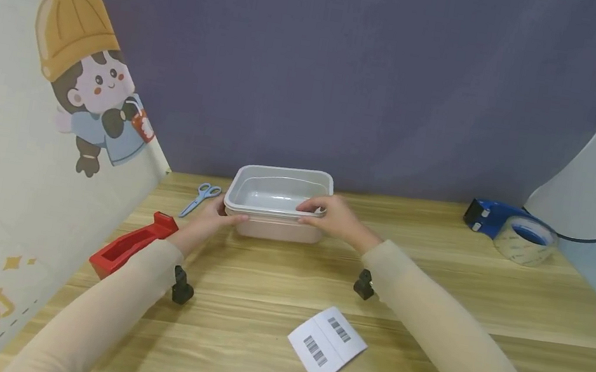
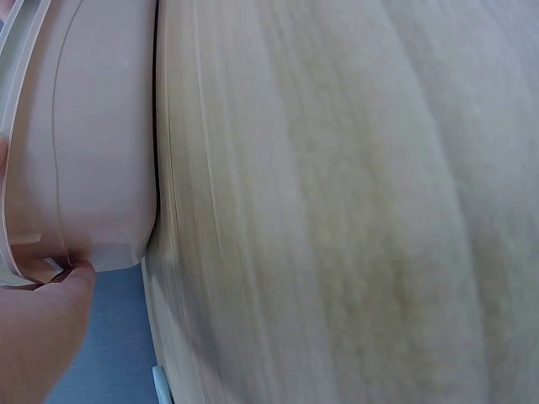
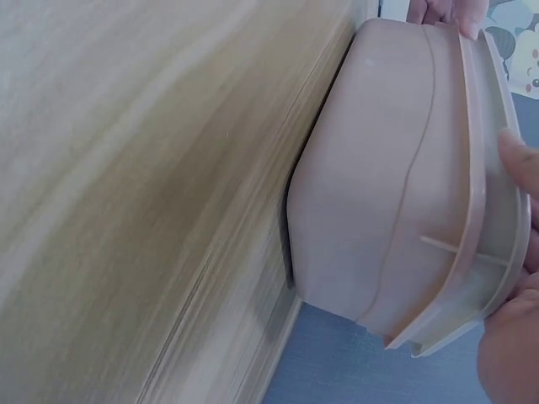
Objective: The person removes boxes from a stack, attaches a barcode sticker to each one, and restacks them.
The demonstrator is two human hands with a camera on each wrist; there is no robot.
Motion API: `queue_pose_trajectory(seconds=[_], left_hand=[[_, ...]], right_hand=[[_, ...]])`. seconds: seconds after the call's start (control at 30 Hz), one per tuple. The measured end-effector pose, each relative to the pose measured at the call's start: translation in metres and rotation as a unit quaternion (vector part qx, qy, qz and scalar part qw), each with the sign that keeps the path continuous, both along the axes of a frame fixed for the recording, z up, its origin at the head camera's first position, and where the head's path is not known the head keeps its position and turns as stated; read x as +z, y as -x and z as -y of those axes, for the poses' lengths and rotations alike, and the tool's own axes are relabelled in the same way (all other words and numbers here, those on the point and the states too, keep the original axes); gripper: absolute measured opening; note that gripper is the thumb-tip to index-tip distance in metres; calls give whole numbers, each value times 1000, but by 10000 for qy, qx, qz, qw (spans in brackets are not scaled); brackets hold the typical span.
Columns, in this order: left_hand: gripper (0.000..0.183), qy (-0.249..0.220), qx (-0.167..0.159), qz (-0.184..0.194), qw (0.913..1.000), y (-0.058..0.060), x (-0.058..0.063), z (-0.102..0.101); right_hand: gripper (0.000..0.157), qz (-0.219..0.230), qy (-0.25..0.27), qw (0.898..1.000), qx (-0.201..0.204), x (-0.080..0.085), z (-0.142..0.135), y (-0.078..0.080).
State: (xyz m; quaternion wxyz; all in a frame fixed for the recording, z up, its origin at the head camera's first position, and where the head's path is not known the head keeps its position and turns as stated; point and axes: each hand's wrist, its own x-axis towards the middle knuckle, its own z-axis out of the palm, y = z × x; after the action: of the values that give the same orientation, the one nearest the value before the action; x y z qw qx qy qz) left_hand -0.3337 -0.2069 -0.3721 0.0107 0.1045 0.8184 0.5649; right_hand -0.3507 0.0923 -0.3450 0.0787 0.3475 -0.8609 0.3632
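Two nested rectangular plastic tubs stand on the wooden table at the back, near the dark curtain. The greyish-white tub (image 1: 285,170) sits inside the pink tub (image 1: 280,231), their rims slightly apart. My left hand (image 1: 208,222) grips the left front corner of the stack, thumb along the front; in the left wrist view its fingers are at the pink tub's (image 2: 105,135) rim. With thumb and fingers my right hand (image 1: 340,219) pinches the white tub's right front rim. The right wrist view shows the thumb on the white tub's (image 3: 505,210) outer wall.
Light-blue scissors (image 1: 200,199) lie left of the tubs. A red trough-shaped plastic piece (image 1: 135,242) is partly behind the left sleeve. White paper with barcodes (image 1: 327,346) lies in front. At right rests a blue tape dispenser (image 1: 492,216) with a clear tape roll (image 1: 520,245).
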Motion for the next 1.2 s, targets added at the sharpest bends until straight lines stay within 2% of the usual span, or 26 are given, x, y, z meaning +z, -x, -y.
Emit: queue_pose_trajectory(seconds=[0.3,0.6,0.97,1.2], left_hand=[[76,-14,118,203,9997,-1,1,-2],[78,-32,215,345,9992,-3,2,-4],[76,-142,293,363,9988,-1,1,-8],[75,-128,318,191,9992,-2,1,-9]], right_hand=[[19,3,-33,10000,-23,-2,2,0],[19,112,-34,9999,18,-4,4,2],[14,-419,163,9990,-17,-7,5,-1],[11,-483,352,9980,-180,-12,7,-1]])
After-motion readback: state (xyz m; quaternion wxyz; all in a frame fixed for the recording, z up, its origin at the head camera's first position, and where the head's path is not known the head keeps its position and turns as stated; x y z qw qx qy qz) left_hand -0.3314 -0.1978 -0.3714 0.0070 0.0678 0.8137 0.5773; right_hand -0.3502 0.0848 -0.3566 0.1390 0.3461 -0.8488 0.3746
